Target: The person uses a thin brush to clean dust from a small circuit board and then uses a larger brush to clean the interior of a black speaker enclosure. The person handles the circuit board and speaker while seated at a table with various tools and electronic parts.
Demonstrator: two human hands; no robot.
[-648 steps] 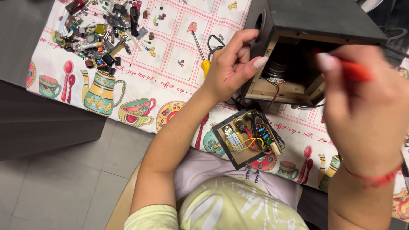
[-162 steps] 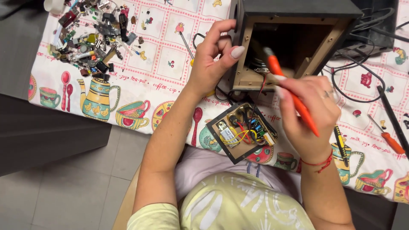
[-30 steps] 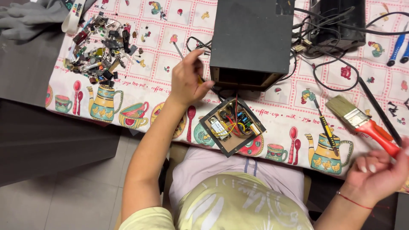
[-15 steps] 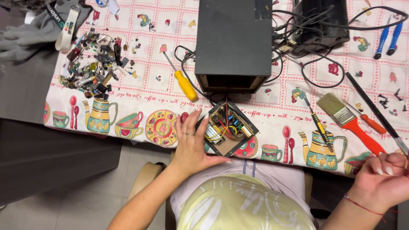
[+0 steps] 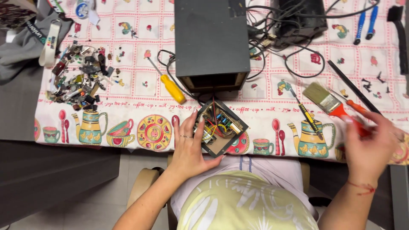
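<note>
My left hand (image 5: pixel 189 147) rests on the tablecloth at the table's near edge. Its fingers lie along the left side of a small square black panel (image 5: pixel 223 130) full of coloured wires and parts, and its thumb is at the panel's lower corner. Thin wires run from the panel into the open front of a dark grey box (image 5: pixel 212 42) just behind it. My right hand (image 5: pixel 370 145), blurred, lies over the end of the orange handle of a flat paintbrush (image 5: pixel 328 100); whether it grips the handle is unclear.
A yellow-handled screwdriver (image 5: pixel 172 88) lies left of the box, and a heap of small parts (image 5: pixel 81 81) further left. A thin black-and-yellow screwdriver (image 5: pixel 307 116), a black rod (image 5: pixel 353 87), tangled black cables (image 5: pixel 294 30) and blue-handled pliers (image 5: pixel 366 17) lie to the right. Grey cloth (image 5: pixel 17 51) hangs far left.
My left hand came off the box, dropped to the near edge and settled on the wired panel. My right hand put the paintbrush down, pulled away, and has now moved back over its handle.
</note>
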